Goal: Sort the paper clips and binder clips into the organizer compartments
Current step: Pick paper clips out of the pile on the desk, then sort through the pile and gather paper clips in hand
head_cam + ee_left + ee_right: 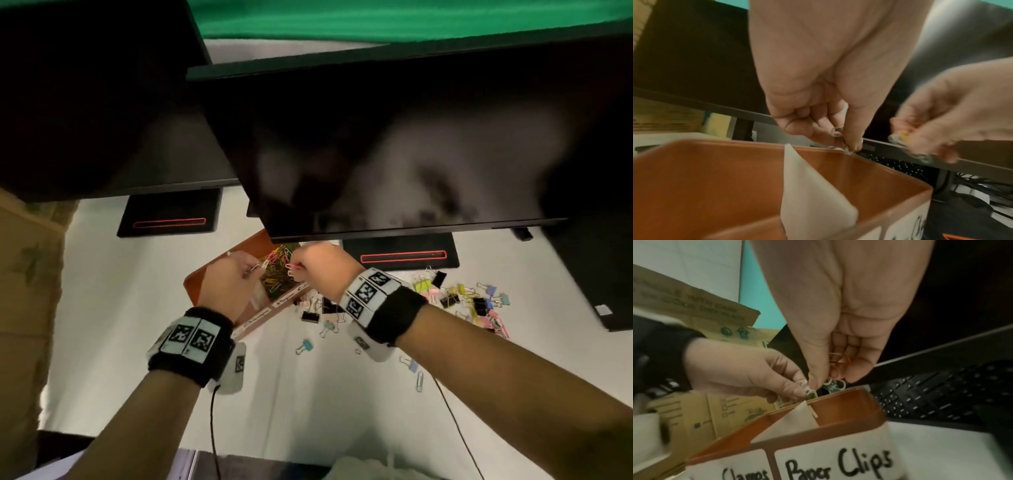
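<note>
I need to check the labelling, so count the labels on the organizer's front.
2. In the right wrist view, the Paper Clips label is on the organizer front. The Clamps label is just left of it, partly cropped. More labels may be hidden.

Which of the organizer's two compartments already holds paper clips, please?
The right compartment, labelled "Paper Clips"; it holds a heap of coloured clips. The left one, beyond the white divider, shows none.
</note>
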The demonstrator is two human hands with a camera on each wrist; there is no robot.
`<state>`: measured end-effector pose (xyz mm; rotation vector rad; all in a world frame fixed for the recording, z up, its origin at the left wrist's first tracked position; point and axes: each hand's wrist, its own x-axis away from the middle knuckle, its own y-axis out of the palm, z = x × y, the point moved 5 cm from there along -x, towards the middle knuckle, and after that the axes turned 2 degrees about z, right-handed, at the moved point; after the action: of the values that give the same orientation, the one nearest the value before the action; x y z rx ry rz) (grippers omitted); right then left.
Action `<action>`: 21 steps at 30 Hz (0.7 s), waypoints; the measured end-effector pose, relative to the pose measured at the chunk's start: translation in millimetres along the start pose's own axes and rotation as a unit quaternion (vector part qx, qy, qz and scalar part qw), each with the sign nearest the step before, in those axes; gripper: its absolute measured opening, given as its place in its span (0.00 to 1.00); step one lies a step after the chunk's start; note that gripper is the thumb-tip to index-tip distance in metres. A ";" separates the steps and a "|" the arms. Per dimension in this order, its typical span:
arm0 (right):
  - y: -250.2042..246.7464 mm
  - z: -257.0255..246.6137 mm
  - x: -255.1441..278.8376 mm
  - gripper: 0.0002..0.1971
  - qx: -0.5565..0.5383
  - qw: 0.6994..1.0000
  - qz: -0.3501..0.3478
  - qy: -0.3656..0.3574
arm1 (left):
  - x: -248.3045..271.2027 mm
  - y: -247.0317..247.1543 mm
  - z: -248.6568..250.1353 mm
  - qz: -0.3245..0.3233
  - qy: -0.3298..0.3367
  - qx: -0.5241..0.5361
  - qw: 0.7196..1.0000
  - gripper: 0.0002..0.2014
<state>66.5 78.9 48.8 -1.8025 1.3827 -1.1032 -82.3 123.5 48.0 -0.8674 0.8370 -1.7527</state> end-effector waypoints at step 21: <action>-13.0 259.0 213.3 0.15 -0.056 0.953 0.075 0.287 | 62.7 186.1 177.2 -0.227 0.251 0.053 0.940 0.21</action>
<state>324.3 -128.4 -8.5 -1.4696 1.9113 -1.5677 135.3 -16.5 -7.1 -0.5708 0.8990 -2.4668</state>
